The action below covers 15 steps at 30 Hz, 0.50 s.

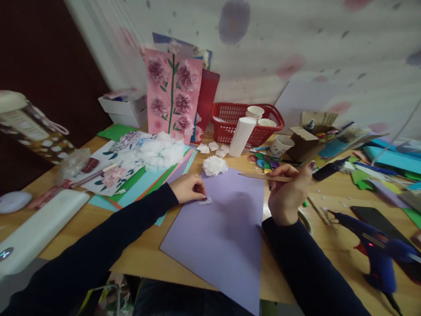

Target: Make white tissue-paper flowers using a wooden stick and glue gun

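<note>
My left hand (189, 188) is closed, its thumb and finger pinching the edge of a small white paper piece (205, 201) at the upper left of a purple sheet (230, 245). In my right hand (291, 193), raised over the sheet's right edge, is a tan pointed stick (255, 176), its tip aimed left. A fluffy white paper flower (215, 166) sits at the sheet's far edge, just beyond my left hand. Several white paper squares (213, 146) lie behind the flower.
A blue glue gun (375, 250) with a red light lies at right by a dark phone (371, 215). Behind stand a red basket (226, 115), a white roll (242, 136) and a paper cup (282, 145). Coloured sheets with white fluff (158, 151) and a white device (49, 224) are at left.
</note>
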Each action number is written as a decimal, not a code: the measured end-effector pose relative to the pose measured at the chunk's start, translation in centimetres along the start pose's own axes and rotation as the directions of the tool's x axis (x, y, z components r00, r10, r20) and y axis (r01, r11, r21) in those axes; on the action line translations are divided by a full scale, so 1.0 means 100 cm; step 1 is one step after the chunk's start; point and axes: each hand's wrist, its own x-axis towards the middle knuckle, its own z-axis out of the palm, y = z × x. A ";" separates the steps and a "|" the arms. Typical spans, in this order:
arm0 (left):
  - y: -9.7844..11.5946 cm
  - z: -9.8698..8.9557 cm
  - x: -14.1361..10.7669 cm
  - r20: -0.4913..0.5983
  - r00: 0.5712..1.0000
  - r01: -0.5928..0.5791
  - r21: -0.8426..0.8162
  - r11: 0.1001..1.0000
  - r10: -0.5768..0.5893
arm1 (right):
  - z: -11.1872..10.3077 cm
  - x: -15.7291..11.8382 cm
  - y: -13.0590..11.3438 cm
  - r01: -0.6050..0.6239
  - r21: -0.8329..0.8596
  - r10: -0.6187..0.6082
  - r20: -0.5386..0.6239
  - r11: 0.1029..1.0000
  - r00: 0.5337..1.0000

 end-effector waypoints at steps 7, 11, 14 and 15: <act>0.000 0.004 -0.001 -0.001 0.998 0.058 -0.047 0.997 -0.058 | 0.005 0.000 0.013 -0.105 0.203 0.111 -0.019 0.974 0.994; -0.004 0.011 0.000 -0.036 0.999 -0.022 0.024 0.999 0.023 | 0.002 0.005 0.016 -0.080 0.272 0.114 -0.111 0.959 0.987; -0.004 0.011 0.000 0.006 0.999 -0.045 0.070 0.997 0.045 | -0.001 0.010 0.017 -0.072 0.305 0.116 -0.130 0.950 0.985; -0.004 0.011 0.000 0.015 0.999 -0.047 0.072 0.996 0.046 | -0.001 0.011 0.017 -0.081 0.307 0.124 -0.122 0.948 0.985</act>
